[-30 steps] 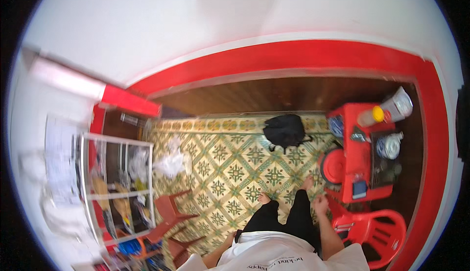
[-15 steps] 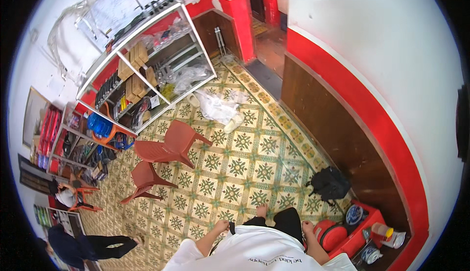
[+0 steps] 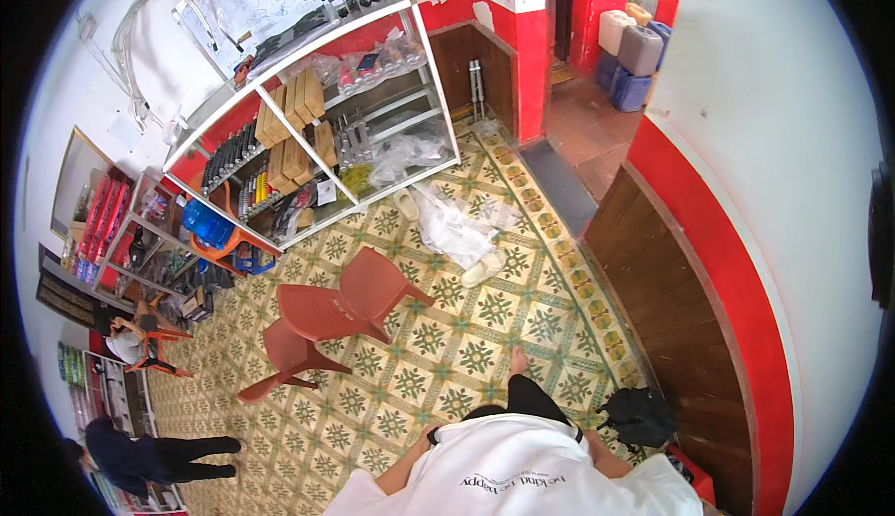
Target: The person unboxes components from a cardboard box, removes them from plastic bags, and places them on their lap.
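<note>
Both arms hang down beside my white shirt (image 3: 513,460), which covers most of each hand. My left hand (image 3: 428,436) shows only in part at the shirt's left edge, beside a dark band; its fingers are hidden. On the other side, my right hand (image 3: 593,439) is mostly behind the shirt, so whether it holds anything is hidden. The nearest thing to it is a black bag (image 3: 639,416) on the floor by the wall. One bare foot (image 3: 518,360) is stepping forward on the patterned tiles.
Two red-brown plastic chairs (image 3: 317,311) stand ahead to the left. White plastic sheeting (image 3: 447,227) and pale slippers (image 3: 482,271) lie on the floor. Beyond is a shelf (image 3: 354,204) of parts; a doorway (image 3: 587,143) with jerrycans (image 3: 639,53) opens right. Two other people (image 3: 121,455) are at left.
I have moved forward and turned slightly; chairs, shelf and doorway have shifted in view. The red things at lower right have mostly left view. The person at lower left has changed stance.
</note>
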Action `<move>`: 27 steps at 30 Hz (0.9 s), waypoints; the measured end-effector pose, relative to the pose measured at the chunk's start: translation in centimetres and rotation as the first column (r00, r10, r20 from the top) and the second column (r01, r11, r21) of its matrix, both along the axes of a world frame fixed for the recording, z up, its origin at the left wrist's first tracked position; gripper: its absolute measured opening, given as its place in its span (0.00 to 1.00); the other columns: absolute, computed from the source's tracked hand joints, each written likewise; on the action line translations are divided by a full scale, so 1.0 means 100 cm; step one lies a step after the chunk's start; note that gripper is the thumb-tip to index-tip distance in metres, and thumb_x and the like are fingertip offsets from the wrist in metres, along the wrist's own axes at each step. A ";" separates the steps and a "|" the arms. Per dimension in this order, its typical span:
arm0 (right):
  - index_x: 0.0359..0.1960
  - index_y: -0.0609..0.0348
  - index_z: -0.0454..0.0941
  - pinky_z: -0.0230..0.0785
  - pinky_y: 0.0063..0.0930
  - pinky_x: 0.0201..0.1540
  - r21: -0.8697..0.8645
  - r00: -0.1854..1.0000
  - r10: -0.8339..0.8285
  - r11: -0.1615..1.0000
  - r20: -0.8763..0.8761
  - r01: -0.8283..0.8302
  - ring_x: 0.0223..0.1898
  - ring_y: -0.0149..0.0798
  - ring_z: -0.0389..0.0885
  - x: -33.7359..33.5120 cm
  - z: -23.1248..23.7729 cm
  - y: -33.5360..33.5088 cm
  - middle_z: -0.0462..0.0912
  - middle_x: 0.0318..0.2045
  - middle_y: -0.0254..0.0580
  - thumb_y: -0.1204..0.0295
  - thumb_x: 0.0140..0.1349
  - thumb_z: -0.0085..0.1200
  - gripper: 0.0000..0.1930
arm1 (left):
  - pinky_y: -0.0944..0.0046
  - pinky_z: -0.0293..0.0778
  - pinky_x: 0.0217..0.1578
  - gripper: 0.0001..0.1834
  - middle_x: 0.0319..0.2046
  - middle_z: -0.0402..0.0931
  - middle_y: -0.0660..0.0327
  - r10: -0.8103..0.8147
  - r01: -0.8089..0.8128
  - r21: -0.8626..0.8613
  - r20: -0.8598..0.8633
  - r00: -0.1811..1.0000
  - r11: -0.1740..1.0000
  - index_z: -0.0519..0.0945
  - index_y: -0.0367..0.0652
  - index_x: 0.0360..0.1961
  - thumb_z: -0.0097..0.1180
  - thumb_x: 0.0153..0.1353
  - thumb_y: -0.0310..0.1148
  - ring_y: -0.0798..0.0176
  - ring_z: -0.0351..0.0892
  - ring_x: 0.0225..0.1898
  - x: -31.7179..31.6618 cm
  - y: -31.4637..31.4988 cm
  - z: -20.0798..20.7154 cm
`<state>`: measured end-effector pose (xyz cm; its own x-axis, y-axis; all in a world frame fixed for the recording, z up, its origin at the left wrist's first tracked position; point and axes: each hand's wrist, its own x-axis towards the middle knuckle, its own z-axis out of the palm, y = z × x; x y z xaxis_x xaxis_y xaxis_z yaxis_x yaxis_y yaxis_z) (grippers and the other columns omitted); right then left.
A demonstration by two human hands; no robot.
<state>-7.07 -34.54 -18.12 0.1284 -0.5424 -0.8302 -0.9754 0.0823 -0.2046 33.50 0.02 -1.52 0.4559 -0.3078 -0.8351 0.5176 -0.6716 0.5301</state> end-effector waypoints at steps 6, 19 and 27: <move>0.40 0.66 0.81 0.73 0.40 0.36 -0.039 0.946 0.299 0.954 0.126 -0.296 0.34 0.48 0.84 0.231 0.087 -0.123 0.83 0.33 0.53 0.57 0.63 0.47 0.22 | 0.67 0.73 0.29 0.22 0.18 0.75 0.63 -0.061 0.056 0.167 0.025 0.998 0.984 0.81 0.40 0.28 0.61 0.60 0.51 0.67 0.77 0.25 0.094 -0.029 0.060; 0.37 0.60 0.84 0.73 0.30 0.37 -0.176 0.899 0.339 0.938 0.277 -0.300 0.32 0.35 0.82 0.527 0.099 -0.159 0.84 0.27 0.45 0.59 0.57 0.53 0.17 | 0.65 0.72 0.36 0.19 0.30 0.81 0.65 -0.325 0.404 -0.267 0.294 0.899 0.875 0.83 0.37 0.37 0.54 0.67 0.45 0.70 0.76 0.34 0.371 -0.083 0.009; 0.45 0.67 0.81 0.72 0.28 0.42 0.171 0.811 -0.260 0.965 0.524 0.199 0.38 0.36 0.81 0.561 0.167 -0.106 0.84 0.36 0.42 0.60 0.62 0.55 0.20 | 0.64 0.68 0.32 0.21 0.23 0.75 0.63 -0.607 0.596 -0.486 0.156 0.779 0.640 0.77 0.33 0.34 0.50 0.69 0.45 0.70 0.69 0.29 0.506 -0.115 0.043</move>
<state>49.02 -45.14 -1.39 0.4527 -0.5287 -0.7180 -0.6620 0.3402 -0.6679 84.08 -11.47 2.78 0.0093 -0.8674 -0.4975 0.1066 -0.4938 0.8630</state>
